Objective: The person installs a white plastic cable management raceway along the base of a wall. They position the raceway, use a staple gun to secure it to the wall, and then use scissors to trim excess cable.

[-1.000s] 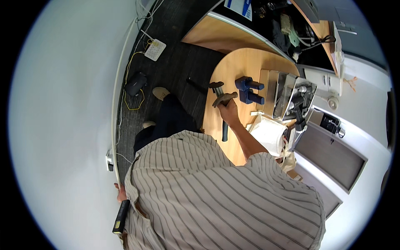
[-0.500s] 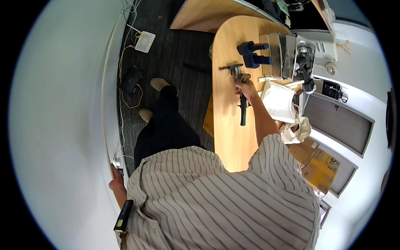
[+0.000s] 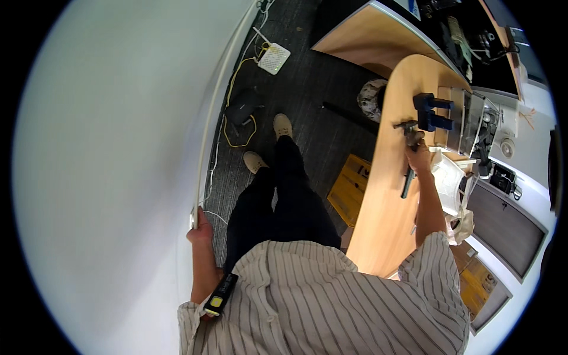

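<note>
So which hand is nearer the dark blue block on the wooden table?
The right hand. It rests on the table just below the dark blue block, on a dark tool. The left hand is far off, against the white wall.

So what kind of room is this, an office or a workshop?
Probably an office used as a small workshop: curved wooden desks, dark carpet with loose cables, and a metal machine beside the tool under the right hand.

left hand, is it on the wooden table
No, the left hand rests against the edge of the white wall, across the floor from the wooden table where the right hand works.
</note>
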Available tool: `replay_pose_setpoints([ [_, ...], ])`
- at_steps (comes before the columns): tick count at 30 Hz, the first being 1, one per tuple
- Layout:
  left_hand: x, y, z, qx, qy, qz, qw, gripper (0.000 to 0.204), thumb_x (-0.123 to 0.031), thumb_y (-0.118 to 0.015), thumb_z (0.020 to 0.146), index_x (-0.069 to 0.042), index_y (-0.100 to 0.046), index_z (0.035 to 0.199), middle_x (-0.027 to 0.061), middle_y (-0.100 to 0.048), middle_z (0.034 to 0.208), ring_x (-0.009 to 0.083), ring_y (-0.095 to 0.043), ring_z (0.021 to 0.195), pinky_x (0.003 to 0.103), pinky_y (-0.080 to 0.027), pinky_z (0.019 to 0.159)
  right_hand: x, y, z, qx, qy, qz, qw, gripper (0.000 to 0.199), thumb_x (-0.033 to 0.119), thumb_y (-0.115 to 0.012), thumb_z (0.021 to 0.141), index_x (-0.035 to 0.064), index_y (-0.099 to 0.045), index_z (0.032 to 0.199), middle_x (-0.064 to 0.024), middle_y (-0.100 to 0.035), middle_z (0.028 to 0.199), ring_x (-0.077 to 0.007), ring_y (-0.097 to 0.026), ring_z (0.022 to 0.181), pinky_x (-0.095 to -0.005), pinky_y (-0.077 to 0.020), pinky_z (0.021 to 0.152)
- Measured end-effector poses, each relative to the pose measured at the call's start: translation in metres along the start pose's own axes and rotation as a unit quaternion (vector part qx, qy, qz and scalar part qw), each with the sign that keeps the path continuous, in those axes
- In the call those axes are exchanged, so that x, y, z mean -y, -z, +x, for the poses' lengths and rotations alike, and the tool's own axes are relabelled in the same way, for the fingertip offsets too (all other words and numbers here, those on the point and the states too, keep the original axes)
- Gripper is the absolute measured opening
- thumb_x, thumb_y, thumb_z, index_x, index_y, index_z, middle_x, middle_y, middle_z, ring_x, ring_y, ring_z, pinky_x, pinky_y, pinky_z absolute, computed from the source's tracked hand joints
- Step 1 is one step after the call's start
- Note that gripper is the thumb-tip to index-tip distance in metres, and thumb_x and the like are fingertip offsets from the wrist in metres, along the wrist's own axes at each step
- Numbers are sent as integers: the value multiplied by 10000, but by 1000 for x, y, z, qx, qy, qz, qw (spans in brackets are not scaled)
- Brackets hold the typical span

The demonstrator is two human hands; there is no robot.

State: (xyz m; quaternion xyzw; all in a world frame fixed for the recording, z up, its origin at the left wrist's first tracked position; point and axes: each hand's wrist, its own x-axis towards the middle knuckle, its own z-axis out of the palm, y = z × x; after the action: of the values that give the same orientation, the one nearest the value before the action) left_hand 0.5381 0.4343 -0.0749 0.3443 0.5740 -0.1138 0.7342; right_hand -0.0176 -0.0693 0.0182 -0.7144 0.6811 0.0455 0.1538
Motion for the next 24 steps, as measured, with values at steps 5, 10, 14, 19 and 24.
replay_pose_setpoints([
  [5,-3,28,18,24,-37,15,999,415,-210,-371,1016,105,-524,1239,242,-601,1215,379,-605,1125,464,-555,952,27,0,-13,-27,-114,-79,990,701,356,-703,808,-71,-451,1303,-287,-632,1121,-426,-611,1072,-454,-480,939],
  [10,15,33,5,9,-40,39,998,392,-215,-377,1016,73,-563,1204,228,-636,1147,366,-638,1066,473,-560,942,96,-6,-59,-167,-43,17,985,692,253,-660,871,-96,-357,1386,-322,-462,1353,-440,-440,1283,-449,-342,1095],
  [14,42,17,21,-13,-37,32,999,417,-237,-358,1030,67,-535,1255,232,-612,1194,369,-614,1111,463,-544,971,166,-33,-81,-195,146,-66,968,627,149,-669,850,-20,-397,1389,-283,-340,1483,-453,-254,1412,-527,-203,1156],
  [19,104,-52,26,-15,-53,41,998,478,-276,-287,1048,66,-487,1317,217,-558,1300,369,-550,1206,457,-489,1036,160,-68,-85,-110,201,-12,973,608,51,-623,835,37,-392,1398,-243,-347,1508,-440,-227,1442,-566,-161,1166],
  [24,153,-91,84,52,-24,31,998,485,-258,-260,1046,68,-464,1342,223,-520,1347,375,-505,1253,492,-458,1059,130,-63,-75,-56,160,-46,985,589,30,-616,814,31,-433,1374,-230,-351,1511,-422,-250,1439,-550,-167,1171],
])
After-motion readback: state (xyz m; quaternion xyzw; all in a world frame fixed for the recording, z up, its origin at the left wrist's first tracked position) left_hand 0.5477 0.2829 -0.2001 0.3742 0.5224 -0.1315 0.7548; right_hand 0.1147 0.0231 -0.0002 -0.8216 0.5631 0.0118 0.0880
